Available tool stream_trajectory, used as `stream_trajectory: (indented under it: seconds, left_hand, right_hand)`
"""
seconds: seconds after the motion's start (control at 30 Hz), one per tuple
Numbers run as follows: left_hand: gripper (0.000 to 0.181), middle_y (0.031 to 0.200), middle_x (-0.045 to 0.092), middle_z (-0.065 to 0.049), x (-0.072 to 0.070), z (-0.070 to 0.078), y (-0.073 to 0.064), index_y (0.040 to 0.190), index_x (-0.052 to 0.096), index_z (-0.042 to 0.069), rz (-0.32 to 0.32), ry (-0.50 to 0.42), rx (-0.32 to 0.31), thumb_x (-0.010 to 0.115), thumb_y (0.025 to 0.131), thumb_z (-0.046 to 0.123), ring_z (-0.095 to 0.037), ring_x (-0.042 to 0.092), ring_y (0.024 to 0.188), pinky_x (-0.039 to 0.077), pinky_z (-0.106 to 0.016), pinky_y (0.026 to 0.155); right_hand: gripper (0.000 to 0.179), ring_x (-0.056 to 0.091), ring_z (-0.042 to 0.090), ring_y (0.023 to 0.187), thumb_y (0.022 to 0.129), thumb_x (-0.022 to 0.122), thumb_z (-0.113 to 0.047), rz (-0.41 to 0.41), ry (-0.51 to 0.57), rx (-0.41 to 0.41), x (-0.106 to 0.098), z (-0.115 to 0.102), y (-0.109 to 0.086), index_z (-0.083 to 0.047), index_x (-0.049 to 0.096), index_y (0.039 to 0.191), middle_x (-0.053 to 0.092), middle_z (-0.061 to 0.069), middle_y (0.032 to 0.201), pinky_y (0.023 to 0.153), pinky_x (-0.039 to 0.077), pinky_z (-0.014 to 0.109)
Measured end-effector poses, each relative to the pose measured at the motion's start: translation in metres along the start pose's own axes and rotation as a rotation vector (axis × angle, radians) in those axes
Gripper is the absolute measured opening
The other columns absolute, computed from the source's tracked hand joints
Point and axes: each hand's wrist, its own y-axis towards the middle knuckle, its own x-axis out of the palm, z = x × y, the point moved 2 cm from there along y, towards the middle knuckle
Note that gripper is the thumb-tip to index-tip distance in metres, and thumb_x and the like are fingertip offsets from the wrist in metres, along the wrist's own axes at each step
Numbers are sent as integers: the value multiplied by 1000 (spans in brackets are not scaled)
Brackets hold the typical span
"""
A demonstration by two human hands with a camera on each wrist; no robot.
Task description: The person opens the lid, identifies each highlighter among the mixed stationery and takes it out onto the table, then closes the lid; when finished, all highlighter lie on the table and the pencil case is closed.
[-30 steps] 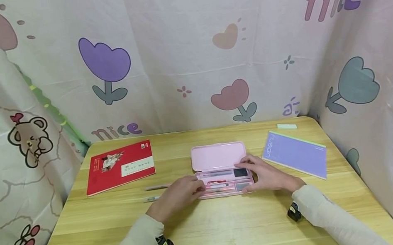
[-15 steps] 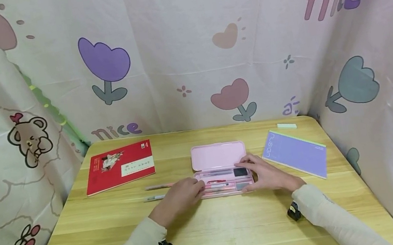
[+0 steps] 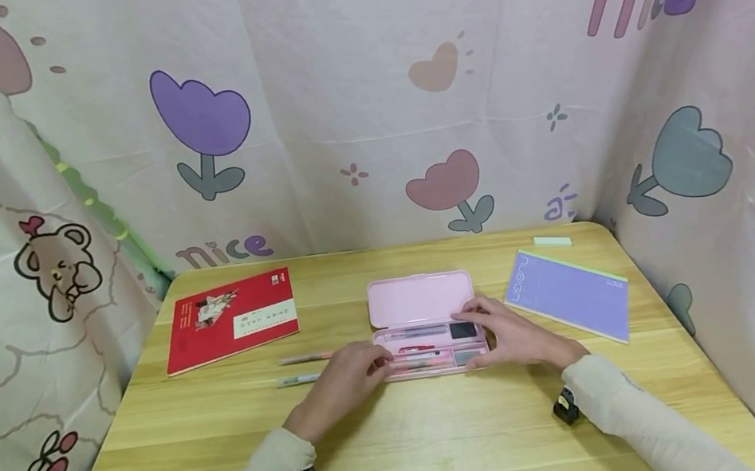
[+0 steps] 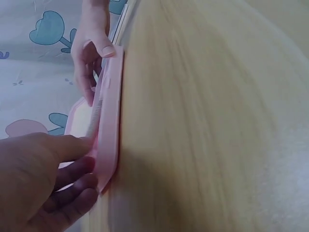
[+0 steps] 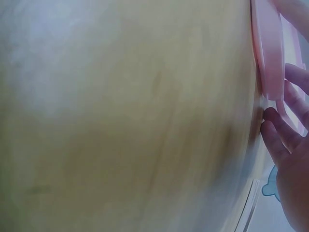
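A pink pencil case (image 3: 420, 299) lies with its lid folded back at the middle of the table. At its left end, my left hand (image 3: 344, 377) pinches a slim pen (image 4: 95, 118) over the front compartment, thumb and fingertips right at the rim. My right hand (image 3: 511, 335) spans the right end and grips it, thumb at the front edge and fingers at the back. Inside the case are several pens, a small red item (image 3: 415, 348), a black block (image 3: 463, 330) and a grey block (image 3: 467, 356).
Two pens lie left of the case, a pinkish pen (image 3: 304, 358) and a pale pen (image 3: 298, 380), partly behind the left hand. A red booklet (image 3: 230, 320) is at the back left. On the right are a purple notebook (image 3: 567, 296) and a pale green eraser-like block (image 3: 552, 241).
My left hand has shifted only slightly at the case's left end, and its wrist has turned a little. The pen in the front compartment has moved slightly. My right hand keeps its place.
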Motion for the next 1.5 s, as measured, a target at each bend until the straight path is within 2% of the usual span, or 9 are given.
stream_trajectory:
  seconds: [0.2,0.43,0.53,0.67,0.83,1.03,1.17,1.27,1.5]
  left_hand:
    - [16,109,72,7,1,2,-4,119,80,19,59,71,39,74,107,26,-8,65,99,62,-30,92]
    - [17,116,77,3,3,3,-3,120,81,18,67,152,87,78,104,24,-15,71,109,62,-35,99]
    - [18,117,77,3,3,0,-5,120,81,18,81,139,102,78,103,22,-15,71,110,62,-35,99]
    - [19,119,77,4,-8,-12,-13,123,81,18,115,45,40,77,104,21,-16,71,114,62,-39,101]
    - [24,120,78,6,-38,-37,-34,126,81,19,170,-43,-72,79,102,19,-18,71,114,62,-44,99]
    - [24,122,77,7,-63,-70,-74,122,83,25,199,-48,-130,82,99,17,-12,70,104,64,-33,86]
    - [23,111,76,12,-68,-84,-101,119,84,26,173,-48,-160,83,98,15,-4,61,92,56,-24,76]
    - [25,106,74,16,-69,-92,-116,117,85,26,164,-48,-171,84,96,13,-1,59,89,57,-23,78]
    - [24,108,75,18,-67,-105,-134,115,85,26,177,-12,-175,83,96,12,1,67,98,64,-30,87]
  right_hand:
    - [98,46,28,144,82,89,-67,1,-11,-4,0,0,1,-19,55,161,49,3,156,116,47,58]
    - [98,46,29,144,82,89,-67,-7,-9,2,0,-1,1,-18,55,161,49,4,157,116,47,58]
    - [99,46,29,144,82,90,-66,-4,-7,4,1,-1,0,-18,55,161,49,4,157,116,47,59]
    - [98,46,30,144,82,90,-66,-3,-4,1,2,0,-1,-17,56,160,49,4,157,116,47,59]
    - [96,46,30,144,82,91,-63,1,10,-11,1,-2,1,-17,56,160,50,4,156,116,47,58]
    - [95,46,29,143,82,91,-61,6,6,-4,0,-2,-1,-16,57,159,49,4,156,115,48,57]
    - [95,46,29,143,83,92,-60,9,5,-4,-1,-2,-1,-16,57,159,50,4,156,115,48,57]
    - [94,46,29,143,83,92,-59,7,6,-7,-1,-3,0,-16,57,159,50,4,156,116,47,57]
    - [95,46,30,144,83,91,-60,3,0,-12,-1,-2,0,-16,57,160,50,5,157,116,47,57]
